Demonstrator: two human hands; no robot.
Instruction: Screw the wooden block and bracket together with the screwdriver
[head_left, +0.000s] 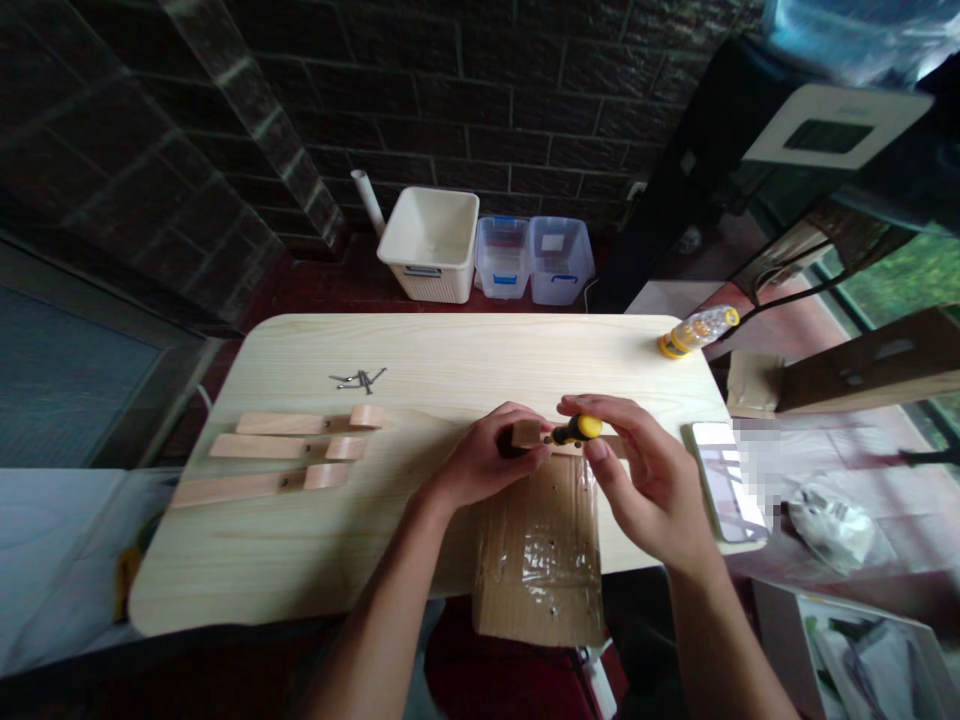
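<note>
A short screwdriver with a black and yellow handle stands over a light wooden piece with a block at its left end. The thumb and fingers of my right hand are curved around its yellow end; its tip is hidden. My left hand grips the wooden piece near the block and steadies it on a taped cardboard box. Small dark screw heads show beside the screwdriver. To the left lie three similar wooden pieces, each with a raised block. Several loose screws lie behind them.
The pale wooden table has a yellow-capped clear bottle at its back right corner and a phone at its right edge. Beyond the table are a cream bin and two clear plastic boxes. The cardboard overhangs the front edge.
</note>
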